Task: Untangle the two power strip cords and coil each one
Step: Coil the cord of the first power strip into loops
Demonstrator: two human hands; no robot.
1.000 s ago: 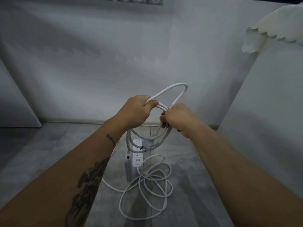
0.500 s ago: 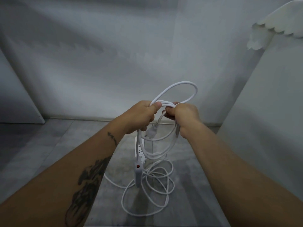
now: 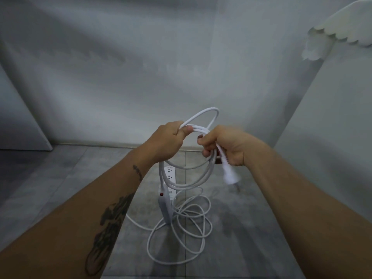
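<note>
My left hand (image 3: 168,139) and my right hand (image 3: 223,148) both grip a white cord coil (image 3: 193,178) held in the air, with one loop standing up above my fists. The cord's white plug (image 3: 230,176) sticks out below my right hand. A white power strip (image 3: 164,208) with a red switch hangs from the coil under my left hand. Behind it, a second power strip (image 3: 170,175) lies on the grey floor. Its loose white cord (image 3: 181,228) sprawls in tangled loops on the floor below my hands.
A grey tiled floor (image 3: 60,188) meets a pale wall (image 3: 141,67) straight ahead. A white panel (image 3: 332,127) stands close on the right, with a white scalloped wing shape (image 3: 342,35) above it. Another white panel (image 3: 18,121) stands at the left.
My right hand has turned and dropped slightly, and the plug now hangs out below it instead of inside the coil. The upper loop has shrunk. The hanging strip has swung a little.
</note>
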